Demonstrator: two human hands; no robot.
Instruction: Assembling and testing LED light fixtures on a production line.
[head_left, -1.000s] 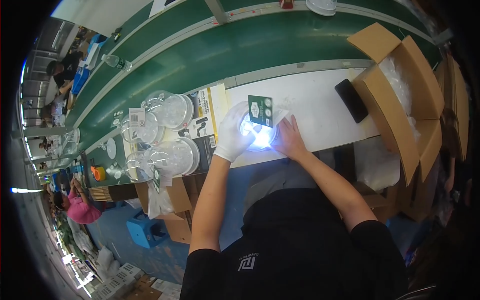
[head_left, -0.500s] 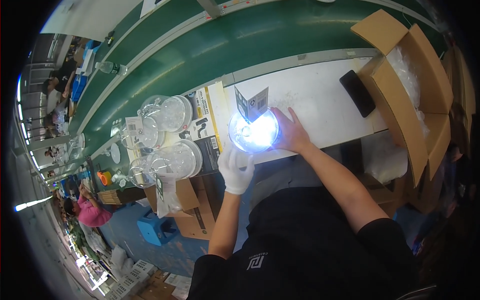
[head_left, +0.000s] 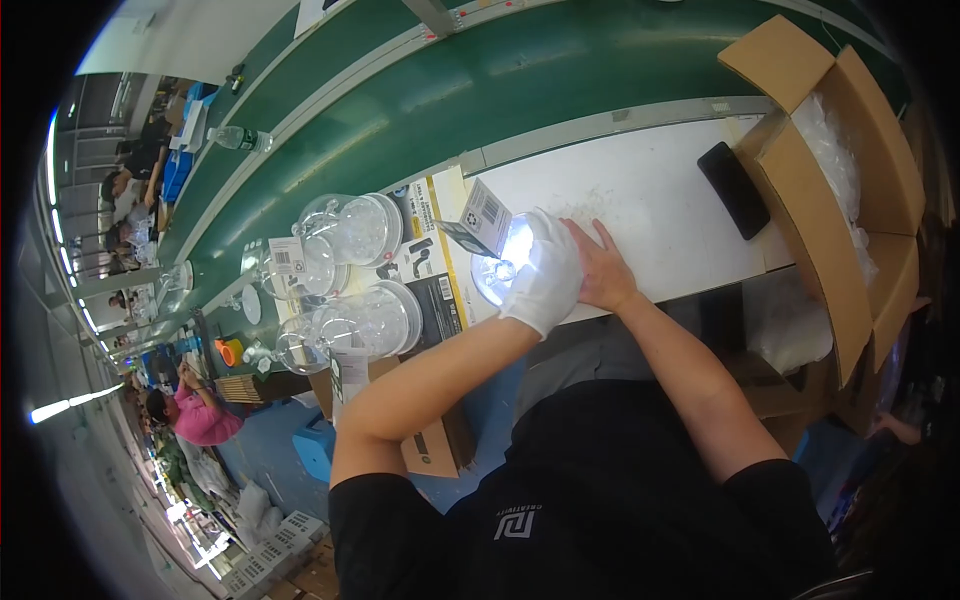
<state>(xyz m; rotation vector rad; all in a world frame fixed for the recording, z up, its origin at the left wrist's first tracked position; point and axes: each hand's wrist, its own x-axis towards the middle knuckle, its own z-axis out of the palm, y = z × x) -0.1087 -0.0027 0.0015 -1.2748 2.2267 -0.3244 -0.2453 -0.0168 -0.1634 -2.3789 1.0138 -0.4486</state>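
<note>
white-gloved left hand [head_left: 546, 280] grasping glowing, clear, round lamp [head_left: 492, 279] over white desk [head_left: 672, 200]; bare right hand [head_left: 604, 270] beside glove, grip hidden, cannot tell. likely steadying step; next move calls for clearing folded dark-and-white card [head_left: 486, 218].

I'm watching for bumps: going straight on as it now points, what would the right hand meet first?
Most likely the white-gloved left hand, which lies against the glowing globe. The right hand looks right beside it, though whether they touch is unclear.
</note>
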